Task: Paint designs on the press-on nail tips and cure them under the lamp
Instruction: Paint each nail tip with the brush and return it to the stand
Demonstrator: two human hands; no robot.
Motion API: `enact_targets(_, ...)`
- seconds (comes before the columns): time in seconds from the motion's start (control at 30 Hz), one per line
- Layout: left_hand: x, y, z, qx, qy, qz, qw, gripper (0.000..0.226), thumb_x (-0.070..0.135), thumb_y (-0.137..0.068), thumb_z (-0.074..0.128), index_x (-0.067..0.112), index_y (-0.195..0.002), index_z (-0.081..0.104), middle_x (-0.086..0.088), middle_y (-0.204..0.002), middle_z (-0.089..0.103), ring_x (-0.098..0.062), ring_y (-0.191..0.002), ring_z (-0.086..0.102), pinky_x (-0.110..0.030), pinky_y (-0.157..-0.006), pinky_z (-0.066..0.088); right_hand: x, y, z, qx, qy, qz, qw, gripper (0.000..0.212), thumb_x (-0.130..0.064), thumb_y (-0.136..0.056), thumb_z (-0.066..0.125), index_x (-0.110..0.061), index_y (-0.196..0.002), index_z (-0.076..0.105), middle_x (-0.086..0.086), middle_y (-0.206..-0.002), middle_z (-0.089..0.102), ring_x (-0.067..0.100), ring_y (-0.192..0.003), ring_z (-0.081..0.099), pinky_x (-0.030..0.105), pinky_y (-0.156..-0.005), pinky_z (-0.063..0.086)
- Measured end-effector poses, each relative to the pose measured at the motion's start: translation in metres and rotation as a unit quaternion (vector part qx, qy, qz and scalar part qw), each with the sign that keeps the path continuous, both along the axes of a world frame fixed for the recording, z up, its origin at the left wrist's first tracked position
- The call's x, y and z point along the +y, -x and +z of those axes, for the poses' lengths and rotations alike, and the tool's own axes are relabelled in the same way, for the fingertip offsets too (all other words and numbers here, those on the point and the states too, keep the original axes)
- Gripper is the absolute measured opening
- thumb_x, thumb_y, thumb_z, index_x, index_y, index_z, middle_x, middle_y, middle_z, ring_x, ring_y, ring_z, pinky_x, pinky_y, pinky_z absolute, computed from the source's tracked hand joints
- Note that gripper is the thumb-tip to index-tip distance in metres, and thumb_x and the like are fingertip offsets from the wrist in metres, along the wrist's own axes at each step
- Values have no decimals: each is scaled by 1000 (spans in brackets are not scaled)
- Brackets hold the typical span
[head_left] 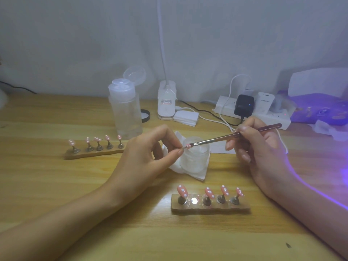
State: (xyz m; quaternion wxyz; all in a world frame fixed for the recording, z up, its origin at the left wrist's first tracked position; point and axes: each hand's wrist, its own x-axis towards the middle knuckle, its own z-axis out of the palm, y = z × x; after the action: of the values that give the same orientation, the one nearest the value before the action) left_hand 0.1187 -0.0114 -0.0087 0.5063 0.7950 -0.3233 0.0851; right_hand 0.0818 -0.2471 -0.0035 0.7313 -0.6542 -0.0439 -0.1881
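over the small frosted jar (194, 157) at the middle of the wooden table (56, 185), your left hand (148, 157) pinches one pink nail tip (187, 146) between thumb and forefinger, the other fingers curled loosely beneath. your right hand (259, 147) is closed around a thin brush (235, 136) in a pencil grip, its shaft slanting down to the left so the bristle end meets the held tip. the jar sits on a crumpled white tissue (199, 174), just under both of them. nearer to you, a wooden holder strip (211, 207) carries four pink nail tips with white dots (209, 193) on small metal stands, and one stand place in the row shows only a bright round spot (glare makes it hard to read). farther back on your left, a second holder strip (94, 153) carries five more dotted pink tips (98, 139), upright in a row. behind that strip stands a clear pump bottle (126, 108) with its flip cap open. a white desk lamp base (166, 100) stands against the wall, with a stack of white pads (186, 117) just beside it. a white power strip (252, 112) with a black adapter (243, 105) plugged in lies behind your right hand. at the far right, the curing lamp (318, 95) glows violet, well apart from both holder strips, and its light falls along your right forearm.
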Motion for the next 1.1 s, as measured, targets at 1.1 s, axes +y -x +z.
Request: enact_targets(1.1,-1,-1,0,-3,-1,-13,1000,21,13,-89,74,27,-80,61,13,-78,62,-5,-57,50,-6,-54,34,2,2,0,1,5,1,1000,22,-20,-96,53,-19,-75,47,9,-64,68,10,-41,35,17,-43,30)
